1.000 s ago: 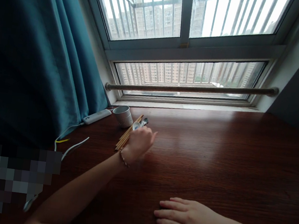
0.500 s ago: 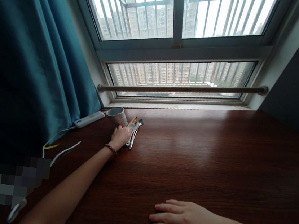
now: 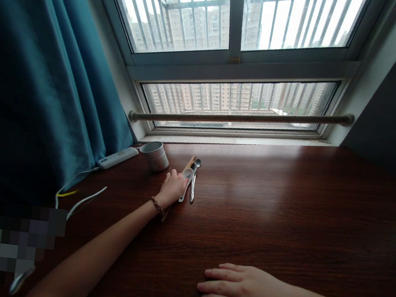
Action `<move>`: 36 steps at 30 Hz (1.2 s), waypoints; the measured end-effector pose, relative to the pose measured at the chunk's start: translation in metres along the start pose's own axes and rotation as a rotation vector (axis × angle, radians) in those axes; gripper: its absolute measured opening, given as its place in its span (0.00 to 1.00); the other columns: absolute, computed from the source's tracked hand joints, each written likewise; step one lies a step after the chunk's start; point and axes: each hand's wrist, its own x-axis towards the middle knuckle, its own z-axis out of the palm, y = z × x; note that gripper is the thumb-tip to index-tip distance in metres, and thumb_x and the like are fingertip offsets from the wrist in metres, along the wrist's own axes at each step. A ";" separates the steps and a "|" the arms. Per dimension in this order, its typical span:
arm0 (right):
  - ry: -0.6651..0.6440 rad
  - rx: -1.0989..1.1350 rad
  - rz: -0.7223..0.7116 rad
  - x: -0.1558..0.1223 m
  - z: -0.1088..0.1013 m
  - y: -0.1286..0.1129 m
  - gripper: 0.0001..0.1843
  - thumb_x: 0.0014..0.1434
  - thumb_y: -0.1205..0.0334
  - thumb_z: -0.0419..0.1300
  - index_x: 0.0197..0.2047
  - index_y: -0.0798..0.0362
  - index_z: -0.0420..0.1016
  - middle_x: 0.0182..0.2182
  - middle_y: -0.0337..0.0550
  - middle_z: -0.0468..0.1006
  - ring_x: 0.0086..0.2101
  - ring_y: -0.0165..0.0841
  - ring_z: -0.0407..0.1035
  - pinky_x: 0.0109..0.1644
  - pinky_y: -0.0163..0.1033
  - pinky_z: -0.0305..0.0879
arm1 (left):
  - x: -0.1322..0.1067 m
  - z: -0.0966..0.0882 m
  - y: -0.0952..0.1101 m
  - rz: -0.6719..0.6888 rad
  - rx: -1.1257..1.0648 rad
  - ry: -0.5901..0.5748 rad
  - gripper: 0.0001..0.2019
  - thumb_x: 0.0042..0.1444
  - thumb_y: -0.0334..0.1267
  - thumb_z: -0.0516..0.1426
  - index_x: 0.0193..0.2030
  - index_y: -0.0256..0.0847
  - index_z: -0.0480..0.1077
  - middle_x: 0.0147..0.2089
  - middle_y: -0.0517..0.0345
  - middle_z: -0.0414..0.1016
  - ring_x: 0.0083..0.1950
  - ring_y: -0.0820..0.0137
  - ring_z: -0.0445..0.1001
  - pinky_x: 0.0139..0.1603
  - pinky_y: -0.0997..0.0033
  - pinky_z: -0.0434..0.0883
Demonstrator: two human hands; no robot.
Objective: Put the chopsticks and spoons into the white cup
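Left hand (image 3: 173, 187) is stretched far out over the dark wooden worktop (image 3: 284, 212), knuckles up, fingers curled down onto a little bundle of cutlery just to the right of the white cup (image 3: 154, 155). In that bundle there's a small white ceramic spoon (image 3: 187, 174) with its bowl poking out past the fingertips, two metal spoons (image 3: 194, 181) lying side by side, and the tips of wooden chopsticks (image 3: 189, 161) showing beyond them, toward the window. Everything lines up the same way: long axes running from the cup's right flank back toward the person, slightly slanted, handles under or beside the palm. The grip looks narrow, fingers closed over the handles, though from this angle it's hard to say whether they are pinching the bundle or only pressing on it. Right hand (image 3: 241, 291) lies flat and spread on the worktop, holding nothing, well apart from the cup and far nearer the person, so the left is plainly the closer hand to the cutlery. Left of the cup, a white power strip (image 3: 117, 157) sits at the foot of the teal curtain (image 3: 48, 77), its cable trailing back along the worktop edge.
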 end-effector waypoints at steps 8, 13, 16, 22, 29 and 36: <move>0.004 0.012 -0.003 0.000 -0.001 -0.001 0.23 0.66 0.65 0.43 0.62 0.66 0.58 0.60 0.49 0.58 0.61 0.41 0.48 0.65 0.47 0.45 | -0.024 -0.008 0.031 0.125 -0.072 0.027 0.14 0.62 0.45 0.51 0.44 0.34 0.68 0.46 0.50 0.69 0.47 0.64 0.70 0.47 0.58 0.68; -0.013 0.011 0.005 -0.001 -0.003 -0.003 0.24 0.67 0.65 0.43 0.63 0.65 0.57 0.61 0.49 0.57 0.62 0.41 0.47 0.66 0.46 0.44 | -0.029 -0.013 0.038 0.157 -0.113 0.023 0.14 0.63 0.44 0.51 0.42 0.34 0.68 0.45 0.51 0.69 0.45 0.65 0.70 0.47 0.59 0.68; -0.037 0.018 0.017 -0.001 -0.004 -0.003 0.23 0.67 0.65 0.42 0.63 0.64 0.57 0.61 0.48 0.56 0.62 0.41 0.47 0.66 0.46 0.43 | -0.034 -0.017 0.043 0.172 -0.137 0.016 0.13 0.63 0.43 0.52 0.42 0.34 0.68 0.44 0.51 0.69 0.44 0.66 0.70 0.46 0.60 0.68; 0.044 0.046 -0.012 -0.001 0.003 0.002 0.23 0.67 0.64 0.42 0.63 0.62 0.58 0.60 0.49 0.58 0.61 0.41 0.49 0.66 0.46 0.45 | -0.050 -0.023 0.060 0.224 -0.206 0.007 0.11 0.63 0.40 0.52 0.41 0.33 0.68 0.43 0.52 0.69 0.43 0.67 0.70 0.45 0.61 0.68; 0.019 0.032 -0.009 -0.001 0.000 0.000 0.24 0.67 0.63 0.42 0.63 0.64 0.57 0.61 0.48 0.57 0.62 0.40 0.47 0.66 0.46 0.44 | -0.067 -0.025 0.076 0.300 -0.275 0.013 0.09 0.63 0.38 0.51 0.41 0.33 0.67 0.42 0.53 0.68 0.43 0.67 0.69 0.45 0.61 0.68; 0.052 0.020 -0.039 -0.002 0.004 0.002 0.24 0.68 0.64 0.40 0.63 0.64 0.56 0.61 0.50 0.58 0.62 0.38 0.48 0.67 0.44 0.42 | -0.087 -0.034 0.087 0.395 -0.333 -0.010 0.08 0.62 0.35 0.50 0.42 0.33 0.66 0.42 0.51 0.67 0.41 0.67 0.68 0.46 0.62 0.67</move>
